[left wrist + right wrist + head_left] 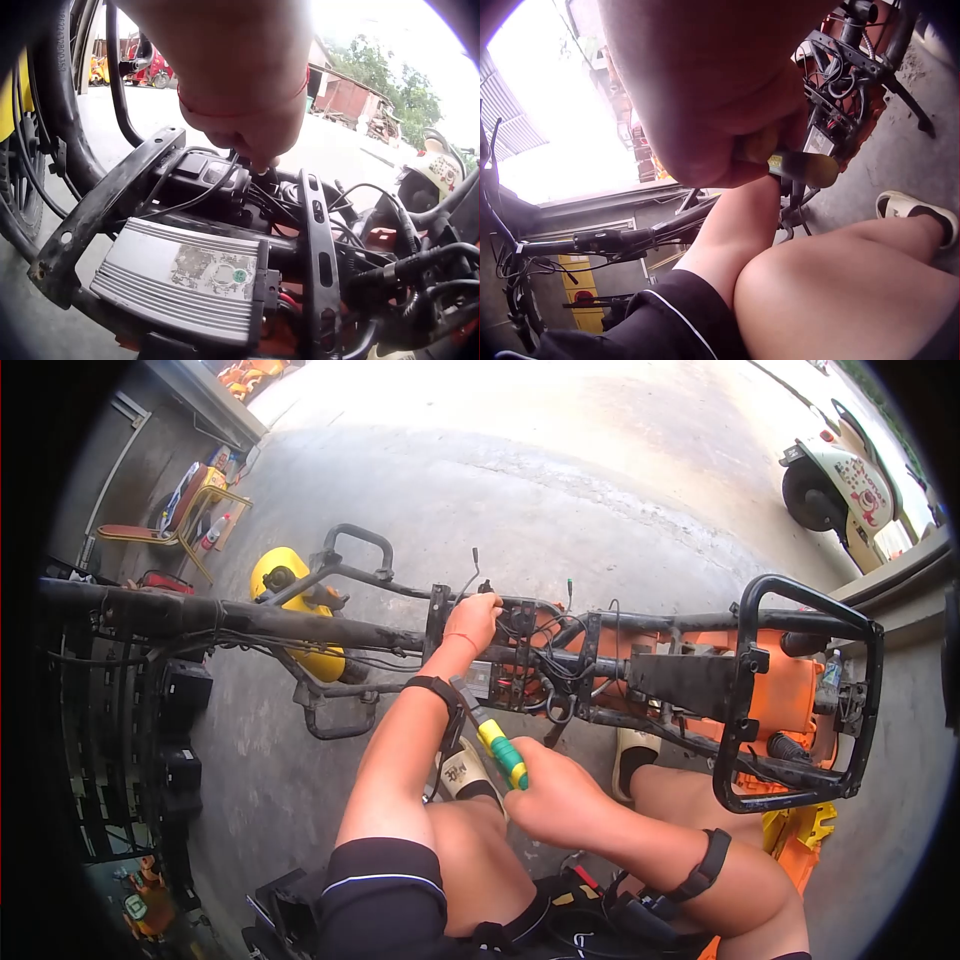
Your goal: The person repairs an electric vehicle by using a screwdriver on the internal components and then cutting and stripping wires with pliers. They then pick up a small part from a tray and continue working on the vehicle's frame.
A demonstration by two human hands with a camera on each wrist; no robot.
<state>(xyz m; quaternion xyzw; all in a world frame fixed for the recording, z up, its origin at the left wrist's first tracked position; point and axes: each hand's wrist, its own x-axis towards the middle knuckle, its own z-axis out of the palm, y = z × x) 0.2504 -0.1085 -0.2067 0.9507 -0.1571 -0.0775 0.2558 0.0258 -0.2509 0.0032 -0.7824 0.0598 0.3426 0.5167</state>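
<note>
My left hand (473,622) (247,139) reaches over the black metal frame (330,624) (321,255), its curled fingers pinching a small black part (486,588) among the cables at the far rail. Most of that part is hidden. Below the hand in the left wrist view lies a silver finned box (184,277), with a black box (202,172) behind it. My right hand (555,790) (712,112) grips the green and yellow handle (503,753) (806,169) of a tool whose grey end points toward my left forearm.
An upright black loop (745,690) and an orange housing (785,685) stand at the frame's right. A yellow part (285,575) is at its left. A chair (185,510) stands back left, a white scooter (850,490) back right. Black racks (120,740) line the left side.
</note>
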